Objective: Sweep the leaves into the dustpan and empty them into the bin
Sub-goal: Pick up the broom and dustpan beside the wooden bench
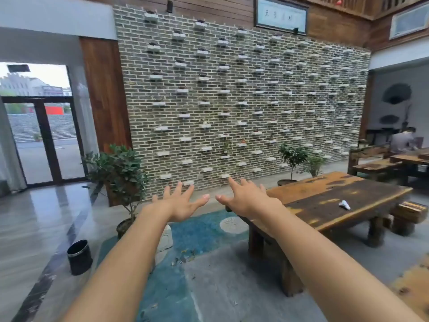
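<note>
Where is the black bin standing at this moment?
In the head view the black bin stands on the glossy floor at lower left, beside the person's left forearm, just below the potted plant.

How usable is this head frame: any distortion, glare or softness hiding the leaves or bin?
Head view: wide-angle bending bows the brick wall; daylight glare reflects off the polished floor by the glass door; overall soft, so the leaves read as small smudges; the bin is clear.
</note>
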A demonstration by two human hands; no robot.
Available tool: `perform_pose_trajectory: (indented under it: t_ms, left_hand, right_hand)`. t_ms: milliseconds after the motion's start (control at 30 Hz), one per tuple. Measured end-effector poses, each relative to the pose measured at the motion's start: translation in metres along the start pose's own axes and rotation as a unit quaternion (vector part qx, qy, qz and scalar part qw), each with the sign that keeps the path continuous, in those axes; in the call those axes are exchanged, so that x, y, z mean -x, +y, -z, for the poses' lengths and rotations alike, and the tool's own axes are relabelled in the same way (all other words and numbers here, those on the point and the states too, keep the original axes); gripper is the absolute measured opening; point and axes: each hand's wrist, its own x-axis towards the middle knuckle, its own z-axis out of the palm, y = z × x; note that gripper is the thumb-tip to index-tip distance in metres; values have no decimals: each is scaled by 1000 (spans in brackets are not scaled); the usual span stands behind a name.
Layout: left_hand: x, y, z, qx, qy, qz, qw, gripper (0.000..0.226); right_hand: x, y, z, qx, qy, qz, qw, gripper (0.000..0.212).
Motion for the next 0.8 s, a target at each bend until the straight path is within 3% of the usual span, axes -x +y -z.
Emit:
perform_pose_trajectory:
  t_ms: [233,400,800]
  left_hand:
    - [-27,100,-45,-19,-30,-126,991,126]
    - [-27,200,-82,-25,-58,-211,975,118]
    - [3,497,-191,-41,-135,-389,910,123]
  right_hand:
    - [49,108,6,22,1,-118,993,93]
    - [97,205,8,32,0,-205,978,97]
    - [262,455,18,40,3,-403,914,96]
